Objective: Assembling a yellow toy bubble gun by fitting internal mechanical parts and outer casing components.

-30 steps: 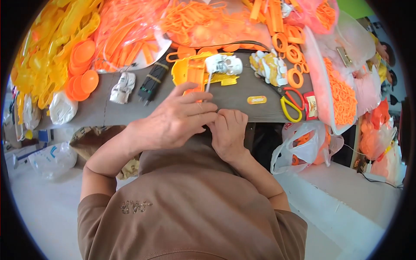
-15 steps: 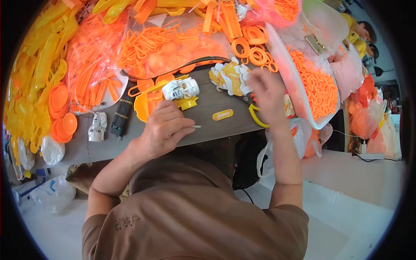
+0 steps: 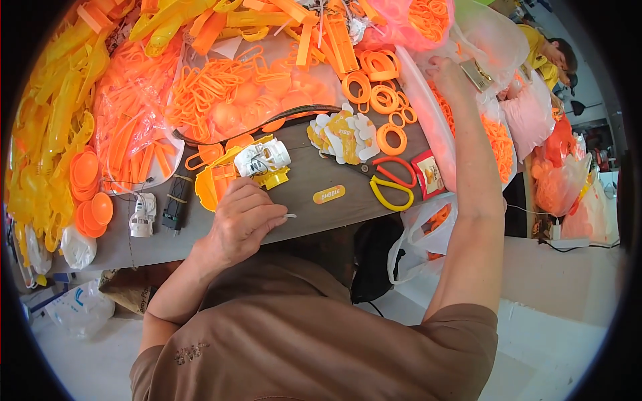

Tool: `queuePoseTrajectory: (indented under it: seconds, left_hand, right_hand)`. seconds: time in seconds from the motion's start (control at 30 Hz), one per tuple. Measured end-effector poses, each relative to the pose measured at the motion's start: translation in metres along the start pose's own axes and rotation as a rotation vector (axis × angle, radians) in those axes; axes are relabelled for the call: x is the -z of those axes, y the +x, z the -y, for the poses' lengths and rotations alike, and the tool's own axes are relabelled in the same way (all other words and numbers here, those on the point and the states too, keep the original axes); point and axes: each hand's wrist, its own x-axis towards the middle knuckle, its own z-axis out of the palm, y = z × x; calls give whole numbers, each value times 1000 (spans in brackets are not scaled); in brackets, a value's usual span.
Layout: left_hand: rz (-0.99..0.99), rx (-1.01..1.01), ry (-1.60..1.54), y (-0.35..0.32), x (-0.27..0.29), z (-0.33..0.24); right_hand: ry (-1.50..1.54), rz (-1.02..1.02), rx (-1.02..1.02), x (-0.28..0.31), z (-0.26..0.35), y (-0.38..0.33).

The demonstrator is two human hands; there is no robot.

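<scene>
My left hand (image 3: 242,220) is closed at the near edge of the table, with a small thin white strip (image 3: 289,215) sticking out from between its fingers. Just beyond the knuckles lies a yellow and orange plastic shell (image 3: 212,184). A white mechanism with thin wires (image 3: 263,158) rests on that shell. My right arm stretches far out to the right, and my right hand (image 3: 449,75) is over the far part of a white bin (image 3: 428,110) of orange ring-like pieces (image 3: 495,144). Its fingers are partly hidden and their grip is unclear. A yellow oval label (image 3: 329,194) lies flat in mid-table.
Scissors (image 3: 393,194) with red and yellow handles lie beside a red packet (image 3: 428,174). A pile of white and yellow labels (image 3: 344,137) and orange rings (image 3: 391,139) sit farther back. Yellow parts (image 3: 57,134) heap at left. A second white mechanism (image 3: 142,215) stands near a black part (image 3: 176,200).
My right hand has moved away and to the right, from above the scissors to the bin of orange pieces. My left hand keeps the white strip. The view has shifted slightly.
</scene>
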Motion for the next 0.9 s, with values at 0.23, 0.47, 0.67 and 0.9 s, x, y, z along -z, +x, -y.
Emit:
queuePoseTrajectory:
  seconds: [0.23, 0.47, 0.67, 0.9]
  left_hand:
    - [-47, 71, -83, 4, 2, -6]
    - [-188, 365, -373, 4, 12, -15]
    - [-136, 344, -414, 12, 15, -23]
    - [-91, 364, -326, 5, 19, -23]
  right_hand:
    - [-184, 108, 119, -16, -27, 8]
    - [939, -9, -145, 73, 125, -84]
    - [2012, 448, -182, 25, 226, -207]
    - [2113, 417, -225, 5, 251, -222]
